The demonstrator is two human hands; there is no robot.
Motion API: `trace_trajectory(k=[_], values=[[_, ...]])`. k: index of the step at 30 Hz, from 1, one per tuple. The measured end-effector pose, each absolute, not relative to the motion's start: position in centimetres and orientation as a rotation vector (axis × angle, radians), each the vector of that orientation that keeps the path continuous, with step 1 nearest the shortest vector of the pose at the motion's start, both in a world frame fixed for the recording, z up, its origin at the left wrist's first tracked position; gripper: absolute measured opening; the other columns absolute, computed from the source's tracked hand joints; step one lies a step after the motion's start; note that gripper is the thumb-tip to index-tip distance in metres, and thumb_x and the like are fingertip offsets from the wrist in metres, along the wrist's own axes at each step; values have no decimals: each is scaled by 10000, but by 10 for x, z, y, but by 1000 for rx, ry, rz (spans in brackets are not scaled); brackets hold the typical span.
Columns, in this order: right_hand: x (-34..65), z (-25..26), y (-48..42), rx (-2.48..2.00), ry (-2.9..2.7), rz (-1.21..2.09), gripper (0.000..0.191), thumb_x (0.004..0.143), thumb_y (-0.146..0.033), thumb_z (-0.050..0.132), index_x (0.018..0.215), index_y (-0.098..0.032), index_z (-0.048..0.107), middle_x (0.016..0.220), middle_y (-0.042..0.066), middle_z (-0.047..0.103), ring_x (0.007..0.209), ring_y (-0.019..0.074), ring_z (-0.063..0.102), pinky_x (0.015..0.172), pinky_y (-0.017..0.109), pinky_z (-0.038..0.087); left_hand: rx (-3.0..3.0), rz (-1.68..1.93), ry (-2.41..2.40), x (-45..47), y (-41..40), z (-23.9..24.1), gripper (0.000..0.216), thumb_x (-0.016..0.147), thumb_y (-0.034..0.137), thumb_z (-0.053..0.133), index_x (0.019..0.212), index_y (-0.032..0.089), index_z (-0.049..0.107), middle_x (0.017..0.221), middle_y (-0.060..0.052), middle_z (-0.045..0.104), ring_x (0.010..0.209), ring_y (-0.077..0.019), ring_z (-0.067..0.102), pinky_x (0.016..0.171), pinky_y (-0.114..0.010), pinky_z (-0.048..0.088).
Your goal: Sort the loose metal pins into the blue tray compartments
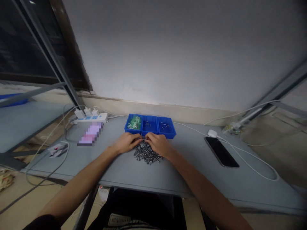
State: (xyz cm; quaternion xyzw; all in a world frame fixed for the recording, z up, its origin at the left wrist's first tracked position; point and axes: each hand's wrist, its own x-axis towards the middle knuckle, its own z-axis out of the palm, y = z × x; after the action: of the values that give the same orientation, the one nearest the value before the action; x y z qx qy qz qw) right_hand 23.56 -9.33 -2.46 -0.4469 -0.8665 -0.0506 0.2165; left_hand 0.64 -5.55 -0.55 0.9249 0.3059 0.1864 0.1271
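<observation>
Left hand (127, 143) and right hand (157, 143) close together on the grey table (192, 179), fingertips almost meeting at the far edge of a loose pile of metal pins (146, 154); can't tell if either holds any. Pile sits just in front of a blue three-bin tray (168, 135). Middle and right bins show only a few pins, left bin a green bag (134, 122), so most pins are still out on the table

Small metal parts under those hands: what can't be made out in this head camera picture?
Head view:
- The left hand and right hand: their own fingers hide whether they grip anything.
- The small metal parts: too small to show their exact shape; the hands cover some.
- The pink-purple item: pixelated.
</observation>
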Motion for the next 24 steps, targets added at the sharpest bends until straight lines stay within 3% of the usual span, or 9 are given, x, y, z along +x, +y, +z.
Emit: trace_trajectory(k=[3,6,12,16,21,24], values=[[236,-25,-93,-1233,-2402,-153,193,1073,-314,482,1017,-199,626,956,38,717,807,160,661,665,270,372,2689,547,886,6,-55,-7,301,1051,395,443,1069,215,684,754,0,681,637,-142,594,650,-255,399],[236,-25,-93,-1208,-2391,-130,191,1048,-366,541,1094,-198,619,995,44,721,845,169,664,684,264,388,2686,543,887,6,-55,-6,290,1048,391,453,1070,213,681,746,2,677,634,-142,589,650,-253,399],[235,-24,-94,-1236,-2412,-147,212,1081,-284,455,1018,-195,638,952,44,717,794,152,652,669,259,373,2691,528,886,6,-55,-6,297,1052,395,446,1086,222,686,761,0,686,638,-144,589,650,-252,395],[235,-24,-94,-1198,-2386,-119,204,1038,-384,558,1079,-196,624,981,46,722,841,170,664,683,260,387,2684,538,877,6,-55,-6,307,1053,400,442,1077,212,682,772,-6,693,656,-150,601,661,-255,402],[236,-27,-92,-1210,-2418,-155,182,1068,-298,498,1009,-198,639,951,32,729,808,162,676,669,270,378,2696,520,876,7,-57,-4,315,1056,395,433,1068,211,689,775,-13,693,662,-152,607,664,-254,403],[237,-28,-92,-1187,-2392,-126,236,1031,-418,566,1119,-207,626,970,31,737,855,181,690,682,270,393,2693,522,877,7,-57,-4,306,1056,390,433,1080,217,685,809,-13,705,688,-152,621,678,-253,411]])
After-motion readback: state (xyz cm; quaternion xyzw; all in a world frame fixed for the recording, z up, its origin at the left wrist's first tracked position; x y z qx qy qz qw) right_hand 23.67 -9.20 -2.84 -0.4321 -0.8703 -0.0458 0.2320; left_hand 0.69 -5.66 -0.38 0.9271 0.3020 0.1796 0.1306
